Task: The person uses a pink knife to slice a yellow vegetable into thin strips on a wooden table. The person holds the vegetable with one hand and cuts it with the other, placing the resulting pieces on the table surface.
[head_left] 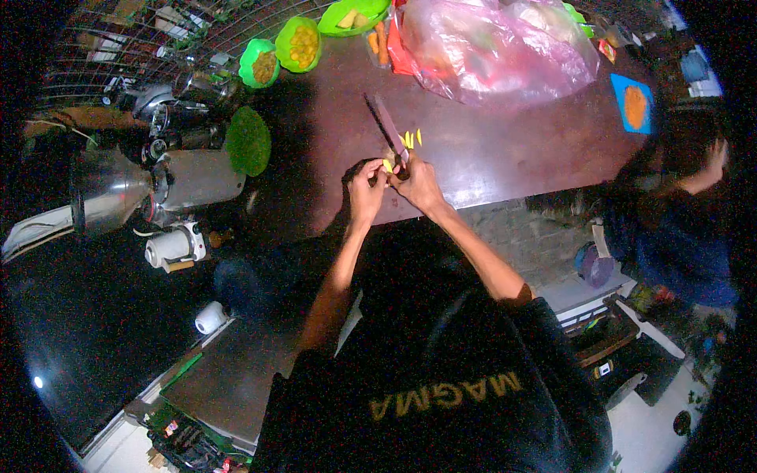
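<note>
My left hand [366,189] is near the front edge of a dark reddish-brown table [508,142]. Between its thumb and fingertips is a small yellow piece [387,166] of food, perhaps a vegetable. Close beside it, my right hand [423,184] grips a knife [387,124], whose long blade points away from me and to the left. The fingers hide most of the handle. Just beyond the right hand, several thin yellow strips [409,140] lie on the tabletop.
Along the far side are green bowls [245,70] of food, carrots [382,44] and a large pink plastic bag [502,53]. An orange heap [636,107] lies on a blue sheet. Metal pots [198,177] stand left. A person [680,236] is at the right.
</note>
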The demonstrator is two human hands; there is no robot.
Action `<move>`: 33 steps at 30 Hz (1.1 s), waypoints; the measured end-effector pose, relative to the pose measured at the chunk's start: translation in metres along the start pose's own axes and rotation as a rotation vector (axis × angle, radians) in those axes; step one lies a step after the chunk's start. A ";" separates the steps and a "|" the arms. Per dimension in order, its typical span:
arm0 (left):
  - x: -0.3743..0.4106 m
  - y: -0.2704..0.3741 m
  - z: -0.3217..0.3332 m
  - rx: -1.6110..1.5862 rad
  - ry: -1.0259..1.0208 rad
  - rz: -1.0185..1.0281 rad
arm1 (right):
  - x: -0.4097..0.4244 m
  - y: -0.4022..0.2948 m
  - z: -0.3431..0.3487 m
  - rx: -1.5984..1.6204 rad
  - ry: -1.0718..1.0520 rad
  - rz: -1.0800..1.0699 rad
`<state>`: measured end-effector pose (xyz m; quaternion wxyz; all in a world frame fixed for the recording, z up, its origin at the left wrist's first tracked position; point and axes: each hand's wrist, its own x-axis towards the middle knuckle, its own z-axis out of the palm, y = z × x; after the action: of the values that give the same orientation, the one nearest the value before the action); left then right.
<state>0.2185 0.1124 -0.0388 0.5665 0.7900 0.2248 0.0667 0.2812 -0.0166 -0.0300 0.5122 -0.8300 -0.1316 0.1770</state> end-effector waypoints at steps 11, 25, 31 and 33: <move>0.004 0.007 0.002 0.001 -0.021 -0.093 | 0.008 0.024 0.002 0.046 0.009 -0.048; 0.013 -0.010 -0.011 -0.231 -0.069 -0.191 | 0.007 0.012 -0.004 0.077 -0.067 -0.039; 0.011 -0.007 -0.005 -0.194 -0.058 -0.150 | 0.015 0.016 -0.004 0.271 -0.151 0.020; 0.011 -0.006 -0.006 -0.191 -0.057 -0.146 | 0.015 0.010 -0.006 0.214 -0.150 -0.017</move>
<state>0.2242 0.1233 -0.0441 0.6486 0.7156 0.2583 0.0241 0.2972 -0.0196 -0.0389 0.5879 -0.7540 -0.1573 0.2474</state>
